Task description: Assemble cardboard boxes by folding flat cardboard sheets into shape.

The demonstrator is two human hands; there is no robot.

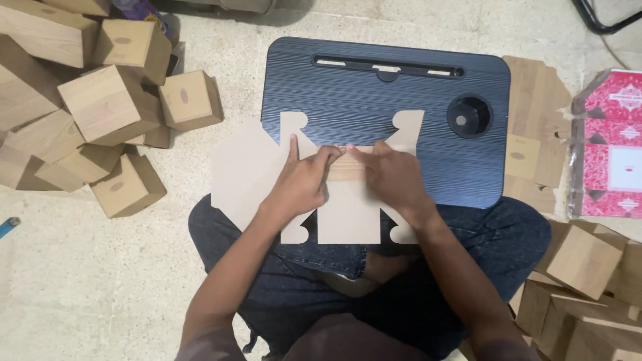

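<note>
A flat die-cut cardboard box blank [348,214], pale brown with notched flaps, lies across the front edge of a dark blue lap desk [374,87] over my crossed legs. My left hand [304,180] presses on the blank's middle, index finger stretched up along a flap. My right hand [394,175] presses beside it, and the fingertips of both hands meet over a folded wood-grain strip [348,167]. Both hands are pinching and creasing that fold.
A heap of assembled wood-grain boxes [100,100] fills the floor at left. More such boxes [582,261] sit at right, with flat blanks [535,134] and a red patterned pack [612,147]. The desk has a round cup hole [469,115] and a slot [388,67].
</note>
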